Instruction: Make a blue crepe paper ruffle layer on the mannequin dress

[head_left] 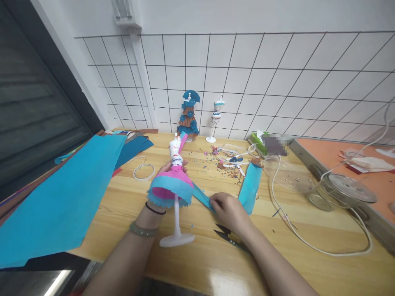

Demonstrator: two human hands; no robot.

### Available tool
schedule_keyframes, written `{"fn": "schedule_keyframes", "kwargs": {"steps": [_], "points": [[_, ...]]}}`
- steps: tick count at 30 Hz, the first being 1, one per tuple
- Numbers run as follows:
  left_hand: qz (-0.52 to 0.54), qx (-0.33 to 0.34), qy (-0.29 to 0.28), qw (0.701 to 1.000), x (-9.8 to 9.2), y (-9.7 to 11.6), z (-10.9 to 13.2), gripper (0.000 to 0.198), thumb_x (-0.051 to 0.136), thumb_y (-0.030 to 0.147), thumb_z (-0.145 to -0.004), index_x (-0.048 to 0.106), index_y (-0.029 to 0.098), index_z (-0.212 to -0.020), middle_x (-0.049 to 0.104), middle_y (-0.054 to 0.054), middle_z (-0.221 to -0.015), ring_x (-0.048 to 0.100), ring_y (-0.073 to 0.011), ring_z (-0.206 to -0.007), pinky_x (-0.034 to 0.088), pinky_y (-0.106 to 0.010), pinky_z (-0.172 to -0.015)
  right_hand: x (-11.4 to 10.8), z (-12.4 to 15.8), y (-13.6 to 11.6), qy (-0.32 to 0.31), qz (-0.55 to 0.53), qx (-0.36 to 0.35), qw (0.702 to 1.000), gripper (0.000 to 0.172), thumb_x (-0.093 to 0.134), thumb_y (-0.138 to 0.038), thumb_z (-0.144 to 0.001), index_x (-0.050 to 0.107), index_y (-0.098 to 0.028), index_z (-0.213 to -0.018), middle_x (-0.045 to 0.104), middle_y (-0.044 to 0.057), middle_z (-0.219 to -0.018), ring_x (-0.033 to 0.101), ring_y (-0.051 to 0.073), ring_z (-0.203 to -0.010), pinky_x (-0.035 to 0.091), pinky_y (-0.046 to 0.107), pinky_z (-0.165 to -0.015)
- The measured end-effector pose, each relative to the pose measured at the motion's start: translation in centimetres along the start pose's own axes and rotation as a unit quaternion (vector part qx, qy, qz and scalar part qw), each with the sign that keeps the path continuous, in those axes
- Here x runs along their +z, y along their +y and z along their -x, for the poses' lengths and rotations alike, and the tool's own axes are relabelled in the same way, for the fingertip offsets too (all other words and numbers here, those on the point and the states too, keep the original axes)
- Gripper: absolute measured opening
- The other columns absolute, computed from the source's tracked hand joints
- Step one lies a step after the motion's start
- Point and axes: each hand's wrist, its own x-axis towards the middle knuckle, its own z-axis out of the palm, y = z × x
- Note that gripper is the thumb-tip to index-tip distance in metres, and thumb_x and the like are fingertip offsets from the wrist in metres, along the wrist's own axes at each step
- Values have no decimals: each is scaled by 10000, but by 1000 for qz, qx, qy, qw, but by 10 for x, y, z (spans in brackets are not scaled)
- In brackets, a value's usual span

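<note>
Miniature dress form (175, 146) in hand over the bench (123, 226).
Left hand (166, 167) grips its waist from behind; right hand (230, 209) pinches a blue paper strip (202, 197); scissors (226, 235) lie nearby.

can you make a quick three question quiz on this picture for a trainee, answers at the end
1. True or false: the right hand is holding the scissors.
2. Multiple choice: how many figures stand at the back of the table, near the tiled wall? A) one B) two C) three
3. Fill in: the left hand holds a dress form whose skirt is blue and ____.

Key:
1. False; it pinches a blue strip, and the scissors lie on the table.
2. B; a ruffled figure and a slimmer one.
3. Pink.
</note>
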Motion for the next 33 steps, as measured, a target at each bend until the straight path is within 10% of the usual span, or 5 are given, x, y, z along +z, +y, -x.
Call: {"fn": "schedule_keyframes", "kwargs": {"steps": [10,23,33], "points": [[117,-15,-37,992,12,-10,5,377,765,175,-669,612,142,-1012,715,-34,-867,656,-123,-760,498,-254,-782,-37,-16,12,198,-302,95,928,428,698,-558,-645,571,-200,-842,694,44,-691,671,199,-657,520,320,-660],[-89,149,-61,983,17,-5,16,344,782,201,-659,656,159,-977,639,-107,-1118,613,-206,-1012,475,-343,-923,-35,-18,7,229,-390,115,885,427,805,-505,-543,646,-189,-781,653,4,-628,596,147,-563,478,267,-548],[-155,154,-42,975,17,-5,18,396,788,194,-643,623,169,-1003,646,-81,-1008,589,-199,-985,441,-339,-937,-35,-22,11,183,-432,102,877,360,768,-479,-597,589,-190,-714,576,-39,-565,497,90,-462,398,215,-457]]}}
